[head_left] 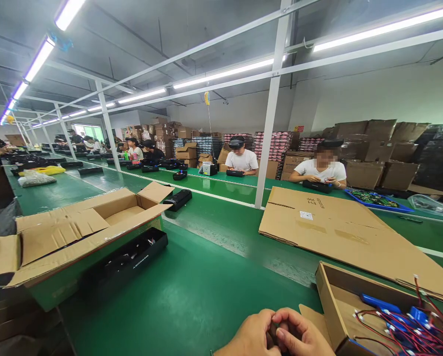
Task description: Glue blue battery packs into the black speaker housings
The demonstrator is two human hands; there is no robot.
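Note:
My left hand (250, 332) and my right hand (302, 333) meet at the bottom of the view, over the front of the green tabletop (192, 296). Both are closed, fingers curled in and touching each other. What lies between the fingertips, if anything, is hidden. Just right of my right hand stands an open cardboard box (327, 296) holding blue battery packs (380, 302) with red and black wires and white plugs. Farther left, a long black speaker-like housing (147, 254) lies open side up, with loose parts inside.
A large open carton (95, 237) stands left, beside the black housing. A flattened cardboard sheet (329, 222) covers the right side. Behind it lies a blue tray of circuit boards (373, 198). A white post (269, 118) rises mid-table; co-workers (241, 160) sit across.

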